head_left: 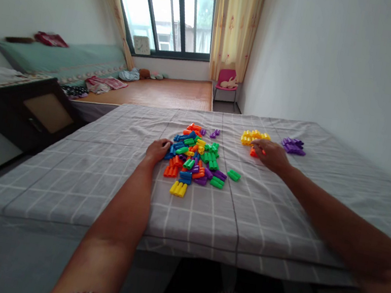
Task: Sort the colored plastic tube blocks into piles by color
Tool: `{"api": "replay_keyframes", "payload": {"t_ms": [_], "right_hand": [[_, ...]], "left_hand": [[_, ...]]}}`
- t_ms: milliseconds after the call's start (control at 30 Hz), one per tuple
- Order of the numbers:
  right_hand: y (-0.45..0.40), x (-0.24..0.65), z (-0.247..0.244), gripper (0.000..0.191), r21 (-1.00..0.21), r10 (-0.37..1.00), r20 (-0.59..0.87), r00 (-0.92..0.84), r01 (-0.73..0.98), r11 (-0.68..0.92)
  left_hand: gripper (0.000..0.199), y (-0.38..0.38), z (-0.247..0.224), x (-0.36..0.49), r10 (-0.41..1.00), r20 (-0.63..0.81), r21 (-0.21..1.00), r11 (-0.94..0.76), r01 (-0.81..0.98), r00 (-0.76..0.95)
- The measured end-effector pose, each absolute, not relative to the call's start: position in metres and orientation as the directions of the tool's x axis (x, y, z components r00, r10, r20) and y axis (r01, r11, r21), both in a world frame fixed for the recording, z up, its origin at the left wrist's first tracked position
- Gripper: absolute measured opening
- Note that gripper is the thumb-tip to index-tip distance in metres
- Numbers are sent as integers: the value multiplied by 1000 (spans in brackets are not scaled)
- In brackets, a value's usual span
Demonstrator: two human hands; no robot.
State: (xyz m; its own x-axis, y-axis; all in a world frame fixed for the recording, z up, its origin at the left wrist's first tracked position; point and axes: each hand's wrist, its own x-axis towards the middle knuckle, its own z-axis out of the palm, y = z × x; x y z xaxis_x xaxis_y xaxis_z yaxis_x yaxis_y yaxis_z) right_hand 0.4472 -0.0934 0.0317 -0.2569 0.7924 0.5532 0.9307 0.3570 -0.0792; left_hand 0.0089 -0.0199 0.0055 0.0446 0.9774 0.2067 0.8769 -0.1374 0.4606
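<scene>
touching orange piece (253, 152): right hand (272, 156) (yellow pieces (249, 138) beside)

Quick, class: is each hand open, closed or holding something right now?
Left hand: curled at the blue pieces; grip cannot be told.
Right hand: at an orange piece; whether held cannot be told.

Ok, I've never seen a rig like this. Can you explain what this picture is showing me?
There is no machine here, only a person's bare hands, seen from a camera on their head looking forward and down. On the grey checked cloth lies a mixed pile of colourful pieces; farther right sit a yellow group and a purple group. The left hand is at the pile's left edge, beside blue pieces. The right hand is at an orange piece just in front of the yellow group. Whether either hand grips anything is unclear.
</scene>
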Motion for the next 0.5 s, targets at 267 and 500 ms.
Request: {"api": "replay_keyframes", "payload": {"t_ms": [267,500], "right_hand": [[-86,340,30,34,-310,872,304,-384,825,472],[-64,289,23,24,-353,846,269,-461,770,532]], "left_hand": [[45,-26,10,14,978,200,428,-137,893,54],[47,-26,8,14,975,205,454,-172,874,85]]}}
